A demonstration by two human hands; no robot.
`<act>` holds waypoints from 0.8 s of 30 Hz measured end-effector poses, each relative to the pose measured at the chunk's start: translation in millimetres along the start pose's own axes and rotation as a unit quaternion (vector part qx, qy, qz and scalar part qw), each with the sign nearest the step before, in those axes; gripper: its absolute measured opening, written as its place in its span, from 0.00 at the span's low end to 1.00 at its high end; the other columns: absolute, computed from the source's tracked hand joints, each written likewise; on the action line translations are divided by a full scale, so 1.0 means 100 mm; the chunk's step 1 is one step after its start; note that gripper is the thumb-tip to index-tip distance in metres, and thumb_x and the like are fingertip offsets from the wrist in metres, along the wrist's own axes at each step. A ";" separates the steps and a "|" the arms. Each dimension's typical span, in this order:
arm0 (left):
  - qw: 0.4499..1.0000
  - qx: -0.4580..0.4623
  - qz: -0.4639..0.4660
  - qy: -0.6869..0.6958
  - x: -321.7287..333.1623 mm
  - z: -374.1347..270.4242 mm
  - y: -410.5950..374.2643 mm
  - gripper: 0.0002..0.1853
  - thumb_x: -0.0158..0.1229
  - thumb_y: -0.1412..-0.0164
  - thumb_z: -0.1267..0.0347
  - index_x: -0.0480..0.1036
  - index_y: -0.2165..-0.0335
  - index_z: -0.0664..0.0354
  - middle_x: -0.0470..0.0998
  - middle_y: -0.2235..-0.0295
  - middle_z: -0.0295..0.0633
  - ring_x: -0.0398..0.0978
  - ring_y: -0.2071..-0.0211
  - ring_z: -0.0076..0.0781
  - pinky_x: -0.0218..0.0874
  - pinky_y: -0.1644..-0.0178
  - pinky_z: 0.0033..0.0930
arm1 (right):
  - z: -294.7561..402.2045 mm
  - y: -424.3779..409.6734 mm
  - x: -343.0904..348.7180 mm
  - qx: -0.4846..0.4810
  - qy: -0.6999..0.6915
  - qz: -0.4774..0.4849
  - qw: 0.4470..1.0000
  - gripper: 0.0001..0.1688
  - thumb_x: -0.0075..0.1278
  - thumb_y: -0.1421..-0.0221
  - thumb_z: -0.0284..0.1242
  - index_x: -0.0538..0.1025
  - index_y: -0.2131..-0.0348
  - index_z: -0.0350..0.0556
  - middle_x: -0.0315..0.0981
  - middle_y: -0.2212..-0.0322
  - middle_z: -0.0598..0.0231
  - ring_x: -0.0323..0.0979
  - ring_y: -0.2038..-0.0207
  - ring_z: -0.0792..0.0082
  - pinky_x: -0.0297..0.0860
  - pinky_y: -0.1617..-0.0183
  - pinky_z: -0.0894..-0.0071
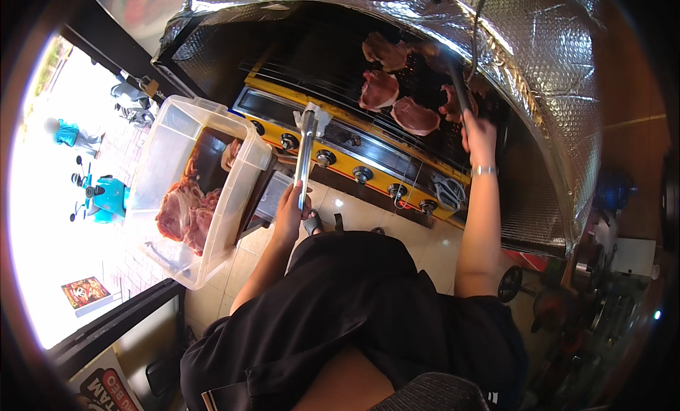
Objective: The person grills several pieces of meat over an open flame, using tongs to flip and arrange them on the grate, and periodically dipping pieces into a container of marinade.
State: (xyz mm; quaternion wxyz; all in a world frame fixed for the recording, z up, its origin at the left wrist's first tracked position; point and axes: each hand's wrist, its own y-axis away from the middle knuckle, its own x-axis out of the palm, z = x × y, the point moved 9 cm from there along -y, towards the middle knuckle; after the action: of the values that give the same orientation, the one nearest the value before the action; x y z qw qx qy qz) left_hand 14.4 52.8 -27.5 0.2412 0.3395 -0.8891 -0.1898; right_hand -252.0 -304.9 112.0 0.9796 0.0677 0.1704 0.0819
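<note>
My left hand [291, 209] grips metal tongs [305, 156], their tips near a crumpled white tissue or cloth [317, 116] at the grill's front ledge. In my right hand [479, 140] is a dark-handled tool [458, 81] that reaches over the grill; its far end is blurred, so its kind cannot be told. Several meat slices lie on the grill rack, among them a pink slice [415, 116], another pink slice [379, 90] and a browner one [384, 51]. To the left, a clear plastic bin [215, 172] holds raw meat [186, 214] and dark liquid.
The yellow-fronted gas grill [382, 182] has several knobs. Kitchen scissors [449, 193] hang at its right front. Foil insulation [558, 97] surrounds the grill's back and right side. Beyond an opening on the left are a person [71, 132] and a turquoise scooter [109, 196].
</note>
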 end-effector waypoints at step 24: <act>0.998 -0.021 0.029 -0.054 0.47 0.05 0.04 0.17 0.43 0.37 0.57 0.66 0.70 0.60 0.64 0.85 0.33 0.57 0.87 0.18 0.45 0.84 0.21 | 0.35 0.72 -0.17 -0.320 0.461 -0.135 0.817 0.15 0.48 0.48 0.38 0.72 0.73 0.44 0.70 0.84 0.53 0.71 0.80 0.52 0.67 0.76 0.56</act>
State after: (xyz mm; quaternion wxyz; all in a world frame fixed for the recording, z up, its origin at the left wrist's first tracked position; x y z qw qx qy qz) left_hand -21.6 24.0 -15.5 0.2056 0.2977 -0.9061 -0.2194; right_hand -266.0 -241.3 161.6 0.7544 -0.3186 0.5736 0.0199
